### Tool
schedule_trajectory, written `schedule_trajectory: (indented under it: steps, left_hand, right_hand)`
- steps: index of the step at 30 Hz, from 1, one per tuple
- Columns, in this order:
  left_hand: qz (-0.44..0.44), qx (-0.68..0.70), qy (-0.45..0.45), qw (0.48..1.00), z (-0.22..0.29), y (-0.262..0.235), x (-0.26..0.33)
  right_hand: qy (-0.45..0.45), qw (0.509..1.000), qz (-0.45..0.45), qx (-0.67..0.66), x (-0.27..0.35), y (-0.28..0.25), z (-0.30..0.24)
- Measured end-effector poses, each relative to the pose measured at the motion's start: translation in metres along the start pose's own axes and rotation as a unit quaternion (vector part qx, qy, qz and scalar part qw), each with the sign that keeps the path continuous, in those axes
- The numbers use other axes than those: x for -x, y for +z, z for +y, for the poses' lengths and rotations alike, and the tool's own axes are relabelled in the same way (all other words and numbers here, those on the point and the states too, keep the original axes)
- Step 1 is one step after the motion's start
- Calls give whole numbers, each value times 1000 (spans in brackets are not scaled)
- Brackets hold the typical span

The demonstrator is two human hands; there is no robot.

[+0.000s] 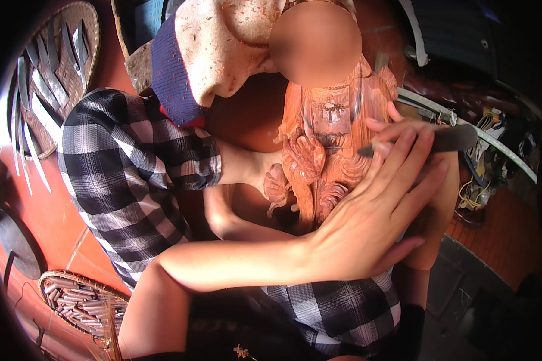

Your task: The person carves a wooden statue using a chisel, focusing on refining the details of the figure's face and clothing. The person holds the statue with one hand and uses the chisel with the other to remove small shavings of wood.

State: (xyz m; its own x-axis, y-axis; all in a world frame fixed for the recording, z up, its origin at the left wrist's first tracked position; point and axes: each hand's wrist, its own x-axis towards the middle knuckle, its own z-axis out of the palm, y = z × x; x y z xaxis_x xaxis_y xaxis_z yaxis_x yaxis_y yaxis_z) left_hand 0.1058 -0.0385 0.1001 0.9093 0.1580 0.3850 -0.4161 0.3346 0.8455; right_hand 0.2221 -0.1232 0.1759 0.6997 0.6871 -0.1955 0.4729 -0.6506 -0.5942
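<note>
A reddish-brown carved wooden statue [325, 156] with folded robes and flowing carved shapes lies before me; its head is blurred out. My left hand [379, 207] reaches across its lower right side, fingers laid over a dark carving tool [457, 138] whose narrow end touches the carved folds. Fingers of my right hand [397, 114] show at the far side of that tool, closed about it, with most of the hand hidden behind my left. Bare feet [247, 168] below plaid trousers [132, 174] rest against the statue's left side.
A cream cloth [229, 42] with a navy band, dotted with wood chips, lies at the far left of the statue. Several metal blades sit on a round woven tray [90, 60]. Small cylinders fill a woven basket [48, 280]. Cords and odds and ends [482, 186] lie at right.
</note>
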Motion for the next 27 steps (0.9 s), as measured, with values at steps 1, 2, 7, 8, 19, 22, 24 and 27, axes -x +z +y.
schedule_trajectory:
  steps: [1,2,7,8,19,22,24,27]
  left_hand:
    - [7,-9,10,1000,-2,-1,-5]
    - [-4,-12,0,1000,1,-1,1]
    - [0,10,-7,1000,-4,1,4]
    - [18,-32,6,999,-6,3,0]
    - [-25,-77,-7,997,20,9,8]
    - [-22,-56,-34,998,19,9,12]
    - [-25,-53,-41,997,20,7,14]
    - [-19,-51,-36,998,14,6,10]
  right_hand:
    - [36,998,41,-18,0,4,-4]
    - [10,1000,12,-17,-1,2,-4]
    - [-42,996,-74,12,-3,-9,9]
    - [-1,1000,-24,-14,-3,-1,1]
    - [-89,991,-68,-69,-16,-9,6]
    - [-108,989,-103,-2,-16,-10,15]
    - [-84,986,-138,48,-15,-17,10]
    - [-35,994,-107,-14,-13,-11,11]
